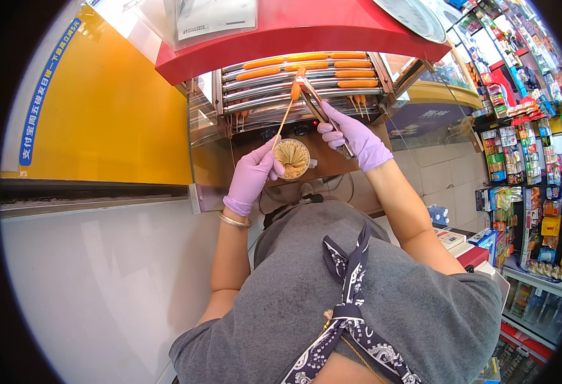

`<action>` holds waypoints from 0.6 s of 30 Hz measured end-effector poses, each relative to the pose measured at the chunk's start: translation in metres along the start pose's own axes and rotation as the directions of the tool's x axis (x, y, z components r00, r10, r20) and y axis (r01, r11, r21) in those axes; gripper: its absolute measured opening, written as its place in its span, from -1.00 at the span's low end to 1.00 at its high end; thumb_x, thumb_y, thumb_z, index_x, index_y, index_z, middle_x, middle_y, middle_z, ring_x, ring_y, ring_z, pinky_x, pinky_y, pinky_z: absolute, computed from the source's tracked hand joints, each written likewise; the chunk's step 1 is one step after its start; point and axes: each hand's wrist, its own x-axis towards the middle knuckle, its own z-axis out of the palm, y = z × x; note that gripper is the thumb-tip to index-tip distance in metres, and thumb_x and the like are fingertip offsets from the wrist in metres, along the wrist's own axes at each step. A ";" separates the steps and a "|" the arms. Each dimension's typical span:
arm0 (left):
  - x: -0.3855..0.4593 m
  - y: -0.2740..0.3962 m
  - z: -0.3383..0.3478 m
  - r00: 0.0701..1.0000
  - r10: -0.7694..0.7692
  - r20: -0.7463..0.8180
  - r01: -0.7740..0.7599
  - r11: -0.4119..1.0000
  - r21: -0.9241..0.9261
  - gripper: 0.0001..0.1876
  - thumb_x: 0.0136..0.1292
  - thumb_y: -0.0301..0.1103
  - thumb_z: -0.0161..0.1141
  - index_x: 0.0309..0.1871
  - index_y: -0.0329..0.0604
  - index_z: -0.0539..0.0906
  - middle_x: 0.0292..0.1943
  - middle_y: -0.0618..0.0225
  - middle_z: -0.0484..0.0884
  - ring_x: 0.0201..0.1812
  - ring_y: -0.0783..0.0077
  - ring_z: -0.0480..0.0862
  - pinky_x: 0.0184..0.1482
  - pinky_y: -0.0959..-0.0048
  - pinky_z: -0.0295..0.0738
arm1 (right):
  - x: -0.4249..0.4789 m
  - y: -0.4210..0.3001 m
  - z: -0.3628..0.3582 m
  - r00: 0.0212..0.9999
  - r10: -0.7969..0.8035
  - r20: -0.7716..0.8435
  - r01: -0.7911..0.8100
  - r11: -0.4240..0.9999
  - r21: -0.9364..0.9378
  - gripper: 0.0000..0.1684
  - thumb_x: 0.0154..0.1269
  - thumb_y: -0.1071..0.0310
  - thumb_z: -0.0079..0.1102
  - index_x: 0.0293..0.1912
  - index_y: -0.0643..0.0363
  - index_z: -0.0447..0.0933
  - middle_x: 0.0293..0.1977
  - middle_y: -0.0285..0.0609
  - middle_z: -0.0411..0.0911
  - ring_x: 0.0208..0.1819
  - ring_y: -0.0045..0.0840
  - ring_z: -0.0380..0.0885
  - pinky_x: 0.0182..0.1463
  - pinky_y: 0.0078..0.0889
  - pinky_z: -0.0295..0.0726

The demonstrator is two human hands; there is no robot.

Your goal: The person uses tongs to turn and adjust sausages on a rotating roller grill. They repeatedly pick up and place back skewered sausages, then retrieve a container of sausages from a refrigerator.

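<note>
In a lilac glove, my left hand (253,174) pinches a thin wooden skewer (283,126) that slants up to the lower end of an orange sausage (296,89). My right hand (354,134), gloved alike, is closed around metal tongs (315,104) whose jaws grip that sausage above the front rollers. How deep the skewer goes into it cannot be seen. Right by my left fingers is a round tub (308,165) packed with wooden skewers. Several more sausages (261,72) lie across the steel rollers (257,90) of a hot-dog grill.
Skewered sausages (357,102) stand below the rollers at the right. A red top (309,41) overhangs the grill's back, and clear side panels (205,120) flank it. A yellow panel (112,105) stands left; packed shop shelves (540,158) stand right.
</note>
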 end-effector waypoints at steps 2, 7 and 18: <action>0.000 -0.001 0.000 1.000 0.003 -0.002 -0.003 1.000 0.005 -0.60 0.50 -0.38 -0.03 0.34 -0.26 0.45 -0.49 0.49 0.62 -0.52 0.76 0.42 -0.40 0.77 0.35 | 0.001 0.000 -0.001 1.000 0.007 0.009 -0.007 1.000 -0.008 -0.68 0.49 -0.02 0.02 0.00 -0.04 0.45 -0.51 -0.44 0.25 -0.67 -0.86 0.08 -0.68 -0.81 0.03; 0.002 -0.004 -0.002 1.000 0.006 0.000 -0.006 0.999 0.033 -0.60 0.50 -0.38 -0.04 0.34 -0.24 0.45 -0.50 0.50 0.62 -0.52 0.76 0.42 -0.40 0.77 0.35 | -0.001 0.000 0.003 1.000 -0.009 0.011 0.010 0.998 -0.055 -0.66 0.48 -0.05 0.03 -0.01 -0.03 0.44 -0.52 -0.45 0.25 -0.67 -0.86 0.07 -0.67 -0.80 0.02; 0.002 -0.006 -0.004 1.000 0.007 -0.008 -0.007 0.999 0.053 -0.59 0.50 -0.37 -0.03 0.36 -0.24 0.43 -0.49 0.49 0.63 -0.52 0.76 0.42 -0.40 0.76 0.36 | 0.005 0.006 0.006 0.998 -0.042 -0.035 0.037 0.990 -0.133 -0.70 0.48 -0.07 0.00 -0.07 -0.10 0.42 -0.54 -0.45 0.28 -0.68 -0.85 0.11 -0.68 -0.78 0.03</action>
